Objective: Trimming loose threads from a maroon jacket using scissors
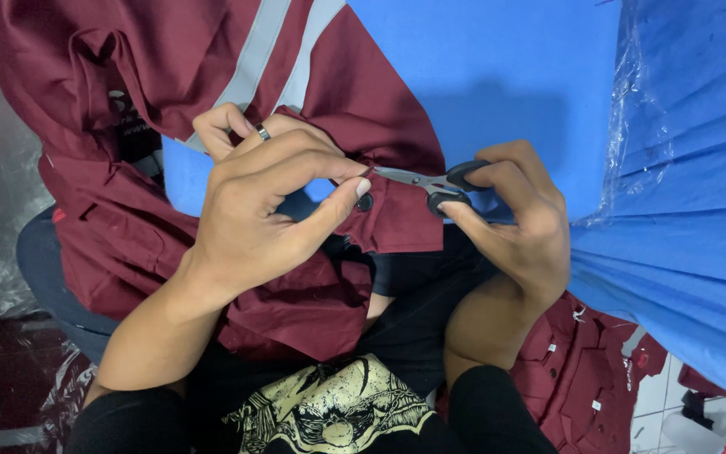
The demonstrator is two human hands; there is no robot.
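Item one, as I see it from the head camera: my left hand [254,210], thumb and forefinger pinched together on the edge of a maroon garment [128,168], just beside a small dark button [365,202] on what looks like a cuff or flap. A ring [263,132] sits on one finger of that hand. Item two: my right hand [518,223], fingers closed through the black loops of a pair of small scissors [430,181]; the blades point left, tips right at the pinched fabric, and appear nearly closed, though my left fingertips hide the very tip. Item three: the garment itself, draped over my lap, centre-left, with grey reflective strips [270,50] running toward the far side. Item four: blue cloth [506,67] spread behind and to the right, part of it under clear plastic film [640,109]. Item five: further maroon garments [581,378] heaped at near right. Handling note, my judgement only: a clean snip here would call for keeping the fabric taut between the pinching fingers, working with the blade tips alone, close to the button, and keeping the cloth beneath clear of the blades.
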